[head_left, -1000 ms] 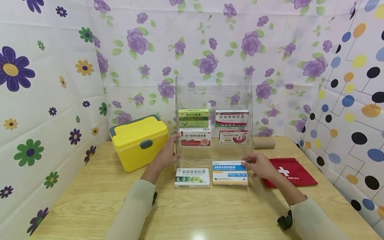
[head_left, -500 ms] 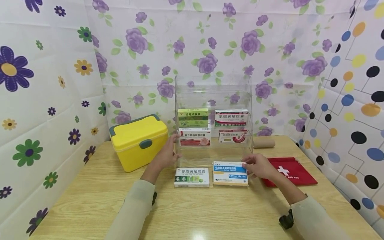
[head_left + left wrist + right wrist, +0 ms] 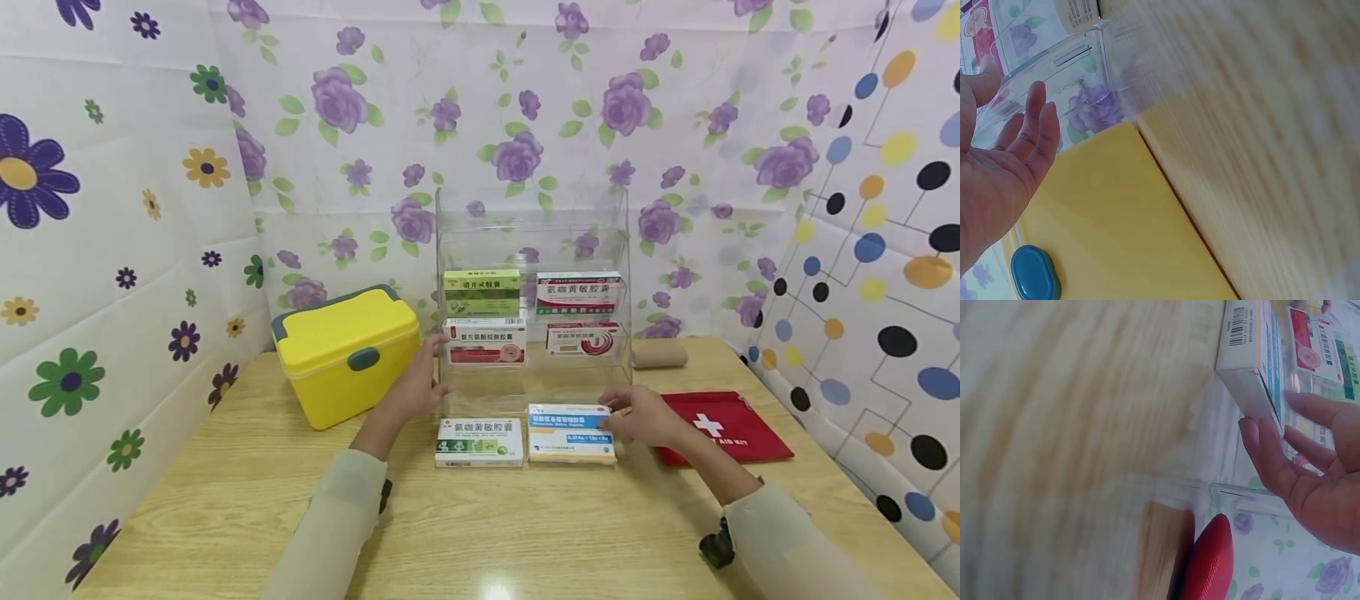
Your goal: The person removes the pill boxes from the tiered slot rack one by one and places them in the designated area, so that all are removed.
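Transparent plastic tiered rack (image 3: 531, 227) bearing rectangular medicine cartons (image 3: 482, 292); left hand (image 3: 415, 387) at its left edge, right hand (image 3: 641, 417) touching the right end of a blue, white and orange carton (image 3: 566, 437). Beside this, a white-and-green carton (image 3: 478, 440). Flanking: lidded yellow box (image 3: 348, 354), red white-crossed pouch (image 3: 738, 429).

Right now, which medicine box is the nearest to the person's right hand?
The white box with a blue band, at the front right: the right hand touches its right end; the other medicine boxes lie farther away.
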Demonstrator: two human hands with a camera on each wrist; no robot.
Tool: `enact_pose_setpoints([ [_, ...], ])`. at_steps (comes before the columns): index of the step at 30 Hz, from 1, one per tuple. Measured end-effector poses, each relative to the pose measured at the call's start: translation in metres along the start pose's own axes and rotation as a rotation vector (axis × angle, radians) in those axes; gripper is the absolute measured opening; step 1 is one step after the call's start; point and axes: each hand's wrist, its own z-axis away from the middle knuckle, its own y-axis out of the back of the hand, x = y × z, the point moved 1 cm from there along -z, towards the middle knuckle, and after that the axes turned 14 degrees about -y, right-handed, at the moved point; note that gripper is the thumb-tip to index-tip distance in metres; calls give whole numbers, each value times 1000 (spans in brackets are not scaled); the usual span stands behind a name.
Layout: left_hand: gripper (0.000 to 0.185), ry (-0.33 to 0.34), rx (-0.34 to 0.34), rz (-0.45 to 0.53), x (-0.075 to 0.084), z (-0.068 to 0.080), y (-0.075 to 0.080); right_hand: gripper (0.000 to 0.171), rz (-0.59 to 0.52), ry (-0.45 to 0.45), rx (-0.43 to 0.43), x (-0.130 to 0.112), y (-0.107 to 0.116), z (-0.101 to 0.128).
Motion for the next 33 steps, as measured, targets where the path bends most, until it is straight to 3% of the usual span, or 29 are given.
enact_pose_setpoints([
  [8,80,5,4,2,0,0,2,44,-11,34,-14,0,0,2],
  [15,80,-4,5,0,-2,-1,1,60,76,79,-13,0,-4,9],
  [24,81,-14,2,-3,-1,0,1,69,178,-7,-42,-6,-11,10],
  [33,79,-2,0,-7,1,1,2,65,209,7,-36,-6,-14,8],
])
